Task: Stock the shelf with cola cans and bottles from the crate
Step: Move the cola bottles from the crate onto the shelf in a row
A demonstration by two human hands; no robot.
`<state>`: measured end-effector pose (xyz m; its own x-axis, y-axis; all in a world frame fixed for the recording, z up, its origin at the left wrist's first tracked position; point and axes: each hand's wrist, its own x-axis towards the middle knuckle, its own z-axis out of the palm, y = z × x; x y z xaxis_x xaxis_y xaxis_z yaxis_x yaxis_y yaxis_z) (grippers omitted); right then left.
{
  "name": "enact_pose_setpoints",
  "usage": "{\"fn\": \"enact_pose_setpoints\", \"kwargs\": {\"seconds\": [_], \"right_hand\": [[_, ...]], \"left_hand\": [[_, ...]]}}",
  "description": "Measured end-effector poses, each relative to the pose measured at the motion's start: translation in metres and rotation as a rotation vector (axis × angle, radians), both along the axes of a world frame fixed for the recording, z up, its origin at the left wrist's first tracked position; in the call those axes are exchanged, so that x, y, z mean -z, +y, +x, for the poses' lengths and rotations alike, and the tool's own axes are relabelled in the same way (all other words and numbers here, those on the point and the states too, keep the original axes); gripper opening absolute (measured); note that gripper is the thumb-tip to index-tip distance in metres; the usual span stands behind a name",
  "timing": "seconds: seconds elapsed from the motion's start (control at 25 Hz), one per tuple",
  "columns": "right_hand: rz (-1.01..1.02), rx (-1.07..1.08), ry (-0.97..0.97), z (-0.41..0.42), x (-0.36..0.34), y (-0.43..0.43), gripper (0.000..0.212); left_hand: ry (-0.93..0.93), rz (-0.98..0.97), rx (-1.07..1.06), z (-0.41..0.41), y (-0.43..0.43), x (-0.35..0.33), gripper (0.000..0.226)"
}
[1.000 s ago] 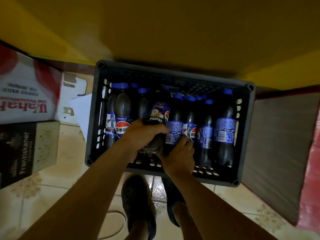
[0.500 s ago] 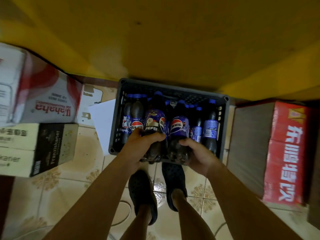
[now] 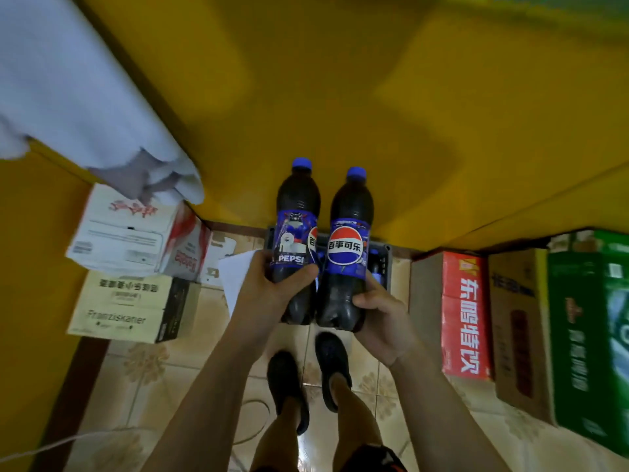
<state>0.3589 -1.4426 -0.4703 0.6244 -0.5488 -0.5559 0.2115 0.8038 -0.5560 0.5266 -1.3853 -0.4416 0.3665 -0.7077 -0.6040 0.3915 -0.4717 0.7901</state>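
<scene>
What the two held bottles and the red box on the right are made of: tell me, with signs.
The left bottle and right bottle: likely clear glossy plastic; dark cola shows through, lobed bases, blue screw caps, printed film labels. The red box: probably cardboard, printed red face, plain matte brown side, sharp folded edges.

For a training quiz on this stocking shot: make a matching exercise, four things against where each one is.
Things:
1. bottle lettered PEPSI
2. bottle with round logo
3. red carton
4. Franziskaner box

Places:
A. standing to the person's right
B. held in the left hand
C. standing to the person's left
D. held in the right hand

Pairs: 1-B, 2-D, 3-A, 4-C.
</scene>
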Motion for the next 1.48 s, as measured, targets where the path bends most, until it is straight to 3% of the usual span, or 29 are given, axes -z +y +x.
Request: {"fn": "enact_pose_setpoints", "kwargs": {"seconds": [0.2, 0.48, 0.72, 0.92, 1.08, 1.28, 1.48], "right_hand": [[-0.183, 0.018, 0.025, 0.024, -0.111, 0.015, 0.098], [-0.501, -0.072, -0.013, 0.028, -0.201, 0.039, 0.079], [-0.573, -0.189, -0.109, -0.006, -0.249, 0.037, 0.055], [-0.608, -0.324, -0.165, -0.045, -0.265, 0.044, 0.065], [-0.631, -0.492, -0.220, -0.054, -0.270, 0.061, 0.063], [-0.650, -0.695, -0.296, -0.047, -0.274, 0.111, 0.048], [-0.649, -0.907, -0.361, -0.041, -0.286, 0.195, 0.047]], "left_hand": [[-0.010, -0.229, -0.006, 0.008, 0.031, -0.101, 0.051], [-0.011, -0.455, -0.042, 0.004, 0.070, -0.192, 0.057], [-0.079, -0.501, -0.117, -0.038, 0.088, -0.239, 0.049], [-0.059, -0.574, -0.248, -0.100, 0.111, -0.254, 0.047], [-0.235, -0.492, -0.426, -0.129, 0.148, -0.257, 0.058], [-0.352, -0.437, -0.617, -0.155, 0.219, -0.264, 0.069], [-0.411, -0.427, -0.852, -0.190, 0.311, -0.274, 0.055]]}}
